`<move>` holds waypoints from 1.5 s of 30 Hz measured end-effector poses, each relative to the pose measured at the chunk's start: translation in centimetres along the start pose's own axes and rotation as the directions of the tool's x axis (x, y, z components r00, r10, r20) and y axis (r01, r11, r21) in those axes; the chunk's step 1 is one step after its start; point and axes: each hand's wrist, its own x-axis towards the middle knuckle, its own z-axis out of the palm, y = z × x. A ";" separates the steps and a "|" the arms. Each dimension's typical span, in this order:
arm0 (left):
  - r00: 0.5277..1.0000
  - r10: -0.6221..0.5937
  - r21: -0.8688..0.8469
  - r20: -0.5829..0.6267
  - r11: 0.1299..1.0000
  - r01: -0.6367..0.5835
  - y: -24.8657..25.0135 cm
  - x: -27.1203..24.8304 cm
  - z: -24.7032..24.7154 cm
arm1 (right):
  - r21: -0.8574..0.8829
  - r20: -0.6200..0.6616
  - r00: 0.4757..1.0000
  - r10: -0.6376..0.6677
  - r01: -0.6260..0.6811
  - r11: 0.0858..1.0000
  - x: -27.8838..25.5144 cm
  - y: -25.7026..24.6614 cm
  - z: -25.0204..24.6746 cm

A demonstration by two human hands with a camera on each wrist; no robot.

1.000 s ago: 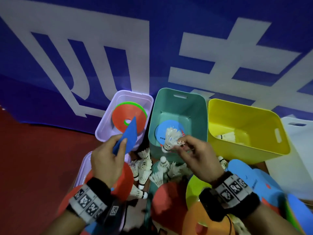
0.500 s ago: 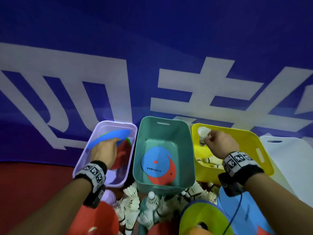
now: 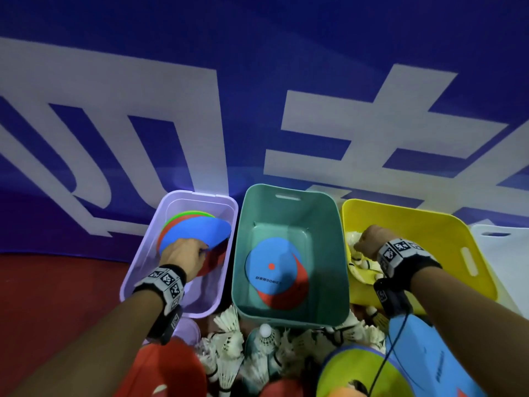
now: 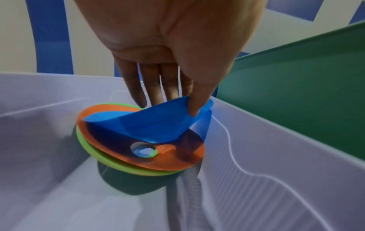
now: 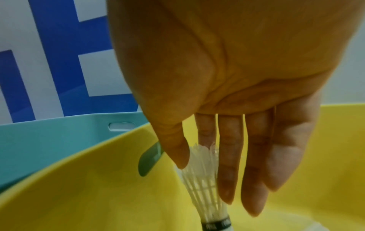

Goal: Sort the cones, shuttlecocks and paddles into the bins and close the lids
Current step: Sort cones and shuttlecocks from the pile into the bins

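Observation:
My left hand [image 3: 183, 256] is inside the purple bin [image 3: 143, 259] and pinches a bent blue cone [image 3: 197, 230] by its edge. In the left wrist view my thumb and fingers [image 4: 169, 107] hold this blue cone [image 4: 154, 125] just above a stacked orange cone [image 4: 177, 159] and a green one. My right hand [image 3: 369, 242] is low in the yellow bin [image 3: 429, 239]. Its thumb and fingers [image 5: 203, 171] pinch the feathers of a white shuttlecock [image 5: 205, 187], cork down. Other shuttlecocks lie under it. The teal bin [image 3: 240, 253] between them holds blue and red paddles [image 3: 272, 265].
Loose shuttlecocks [image 3: 229, 339] lie heaped in front of the bins, with a red cone [image 3: 166, 368], a yellow-green cone [image 3: 352, 371] and a blue paddle [image 3: 423, 353]. A white lid [image 3: 503, 253] lies right of the yellow bin. A blue banner [image 3: 257, 81] stands close behind.
Both hands have moved from the heap out to the bins and down into them. The blue cone now hangs over the stack in the purple bin, and the shuttlecock is down in the yellow bin.

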 end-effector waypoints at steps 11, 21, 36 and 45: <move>1.000 -0.005 -0.221 -0.001 0.975 0.004 0.1 -1.1 -0.2 | 0.142 -0.050 0.998 -0.042 0.049 0.989 -1.5 0.7 0.5; 0.954 0.010 -0.472 -0.301 0.867 -0.158 1.7 -8.5 -1.2 | 0.392 -0.318 0.933 -0.169 0.292 0.873 -8.4 1.1 0.1; 0.976 -0.023 -0.506 -0.218 0.857 -0.093 2.7 -24.0 6.0 | 0.369 -0.195 0.767 -0.611 0.635 0.679 -20.9 -1.0 11.9; 0.997 -0.075 -0.199 -0.014 0.977 0.071 1.7 -28.6 10.5 | -0.140 0.244 0.635 -0.733 0.771 0.621 -22.9 -4.4 17.9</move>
